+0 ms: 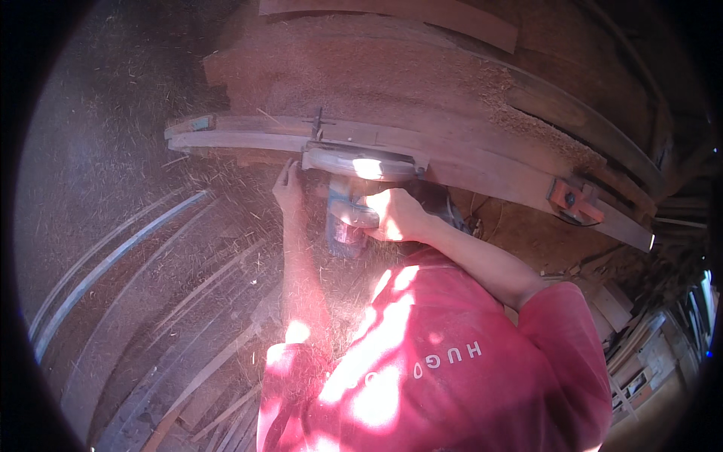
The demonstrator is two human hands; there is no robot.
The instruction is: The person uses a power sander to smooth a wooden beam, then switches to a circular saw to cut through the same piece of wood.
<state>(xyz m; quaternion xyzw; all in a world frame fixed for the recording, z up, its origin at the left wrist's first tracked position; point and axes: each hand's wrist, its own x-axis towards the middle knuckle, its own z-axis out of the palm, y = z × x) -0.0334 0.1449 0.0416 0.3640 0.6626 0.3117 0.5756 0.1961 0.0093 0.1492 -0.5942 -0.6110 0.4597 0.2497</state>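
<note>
Frankly, my worry sits with the left hand: its fingers reach up to the near edge of the long board, just beside the front of the power saw, and from my end I can't tell whether they grip anything or merely steady it. Should the saw kick or the board shift, they would be nearest the trouble. The right hand has its fingers wrapped round the handle of the saw, which sits over the board. I can't make out the blade. Flying chips haze my view, and could hide the line and let the saw wander. Farther right, vibration might jolt loose the orange tool.
</note>
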